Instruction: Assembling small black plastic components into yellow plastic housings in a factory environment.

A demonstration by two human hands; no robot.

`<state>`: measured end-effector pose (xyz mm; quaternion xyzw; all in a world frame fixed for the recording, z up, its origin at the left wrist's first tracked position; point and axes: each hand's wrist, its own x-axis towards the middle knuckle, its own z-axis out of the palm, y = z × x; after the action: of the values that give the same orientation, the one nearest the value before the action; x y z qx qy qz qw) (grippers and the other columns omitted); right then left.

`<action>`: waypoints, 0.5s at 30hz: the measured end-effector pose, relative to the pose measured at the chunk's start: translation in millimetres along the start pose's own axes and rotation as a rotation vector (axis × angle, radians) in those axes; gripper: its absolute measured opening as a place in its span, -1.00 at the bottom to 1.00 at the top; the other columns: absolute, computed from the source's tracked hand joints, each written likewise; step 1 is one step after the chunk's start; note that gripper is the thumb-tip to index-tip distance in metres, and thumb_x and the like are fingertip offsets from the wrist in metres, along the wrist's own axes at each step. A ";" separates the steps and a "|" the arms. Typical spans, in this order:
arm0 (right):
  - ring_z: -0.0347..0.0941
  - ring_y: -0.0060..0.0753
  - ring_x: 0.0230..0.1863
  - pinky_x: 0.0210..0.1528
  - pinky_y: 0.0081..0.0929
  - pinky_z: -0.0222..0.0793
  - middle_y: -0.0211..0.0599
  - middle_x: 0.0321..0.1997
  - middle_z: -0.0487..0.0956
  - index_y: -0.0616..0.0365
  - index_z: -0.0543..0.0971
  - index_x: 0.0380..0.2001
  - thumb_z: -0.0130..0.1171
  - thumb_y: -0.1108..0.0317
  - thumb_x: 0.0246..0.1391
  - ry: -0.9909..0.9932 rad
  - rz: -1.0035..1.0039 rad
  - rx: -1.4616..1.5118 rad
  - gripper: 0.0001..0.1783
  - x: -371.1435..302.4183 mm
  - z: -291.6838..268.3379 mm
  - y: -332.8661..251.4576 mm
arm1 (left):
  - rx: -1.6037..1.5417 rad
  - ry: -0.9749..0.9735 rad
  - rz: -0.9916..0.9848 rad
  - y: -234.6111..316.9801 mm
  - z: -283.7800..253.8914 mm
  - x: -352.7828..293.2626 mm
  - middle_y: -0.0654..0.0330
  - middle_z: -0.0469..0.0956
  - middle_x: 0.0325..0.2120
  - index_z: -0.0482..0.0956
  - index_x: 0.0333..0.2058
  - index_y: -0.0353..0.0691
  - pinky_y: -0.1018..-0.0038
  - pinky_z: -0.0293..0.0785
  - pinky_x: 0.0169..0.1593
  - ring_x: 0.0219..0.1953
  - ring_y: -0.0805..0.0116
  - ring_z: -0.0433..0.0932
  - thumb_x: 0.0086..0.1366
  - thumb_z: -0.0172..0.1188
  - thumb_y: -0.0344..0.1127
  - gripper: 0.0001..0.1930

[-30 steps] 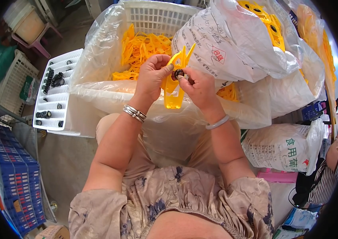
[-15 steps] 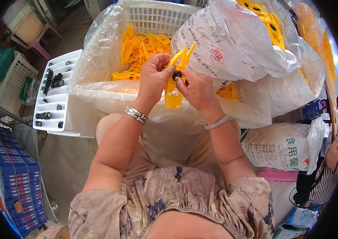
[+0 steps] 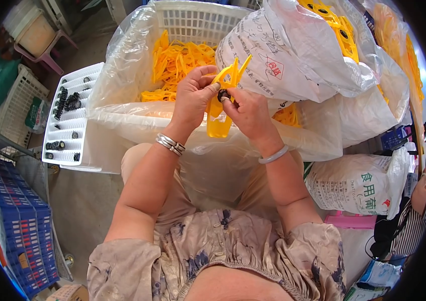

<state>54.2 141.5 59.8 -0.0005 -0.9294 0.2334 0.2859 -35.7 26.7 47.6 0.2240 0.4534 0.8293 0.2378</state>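
My left hand [image 3: 195, 95] grips a yellow plastic piece [image 3: 218, 128] with pronged upper ends and a broad, flat lower end. The fingers pinch it near its middle, just below the prongs. Against that middle sits a small black round part [image 3: 223, 94], which my right hand [image 3: 251, 111] holds between thumb and fingers. The two parts touch, but my fingertips hide whether the black one is seated. Both hands are over the near edge of a lined crate [image 3: 203, 24] with a heap of similar yellow pieces [image 3: 188, 59].
Left of the crate stands a white ribbed tray [image 3: 86, 125] with several black round parts [image 3: 61, 103]. A white woven sack [image 3: 268, 50] leans over the crate's right side. Blue crates [image 3: 19, 220] stand at the lower left. At the right edge, another person's arm [image 3: 420, 193] shows.
The yellow piece has tilted slightly, its prongs shifting right and a little down. My left hand has moved slightly with it; both hands keep their hold.
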 end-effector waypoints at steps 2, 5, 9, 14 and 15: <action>0.43 -0.20 -0.60 -0.54 -0.42 0.31 -0.10 -0.59 0.48 0.29 0.50 -0.38 0.12 0.45 -0.16 0.021 -0.028 -0.002 -0.80 0.1 1.2 -0.8 | 0.005 0.004 0.012 0.2 0.3 0.1 0.12 0.51 -0.33 0.34 -0.08 -0.32 0.61 0.39 -0.19 -0.31 0.48 0.46 0.10 0.04 -0.61 -0.65; 0.43 -0.22 -0.60 -0.55 -0.44 0.30 -0.10 -0.59 0.48 0.29 0.50 -0.38 0.11 0.46 -0.14 0.046 -0.030 0.012 -0.82 -0.6 3.1 -3.5 | -0.019 -0.002 0.009 -0.5 -1.6 1.1 0.12 0.51 -0.32 0.33 -0.07 -0.30 0.61 0.39 -0.19 -0.31 0.48 0.46 0.11 0.03 -0.61 -0.64; 0.43 -0.24 -0.60 -0.55 -0.45 0.31 -0.11 -0.59 0.47 0.28 0.50 -0.38 0.10 0.47 -0.11 0.079 0.018 0.130 -0.83 -1.2 6.4 0.1 | -0.045 0.023 0.028 -0.5 -1.3 1.5 0.10 0.51 -0.32 0.33 -0.06 -0.28 0.61 0.39 -0.19 -0.31 0.47 0.46 0.11 0.02 -0.62 -0.63; 0.43 -0.24 -0.60 -0.55 -0.46 0.31 -0.11 -0.58 0.47 0.27 0.50 -0.37 0.10 0.46 -0.11 0.055 -0.003 0.067 -0.83 -1.0 3.9 -3.1 | -0.058 0.030 0.025 0.2 -1.2 1.2 0.09 0.51 -0.31 0.31 -0.05 -0.28 0.61 0.40 -0.19 -0.30 0.46 0.47 0.11 0.02 -0.63 -0.61; 0.43 -0.23 -0.60 -0.55 -0.45 0.30 -0.10 -0.59 0.47 0.27 0.49 -0.38 0.11 0.46 -0.11 0.058 -0.021 0.042 -0.83 -1.0 3.5 -3.4 | -0.047 0.025 0.028 0.4 -0.5 1.1 0.09 0.51 -0.30 0.30 -0.04 -0.28 0.61 0.40 -0.19 -0.30 0.46 0.47 0.11 0.02 -0.63 -0.61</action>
<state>53.7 136.9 58.1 0.0086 -0.9156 0.2499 0.3150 -37.0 26.9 47.9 0.2142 0.4337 0.8457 0.2254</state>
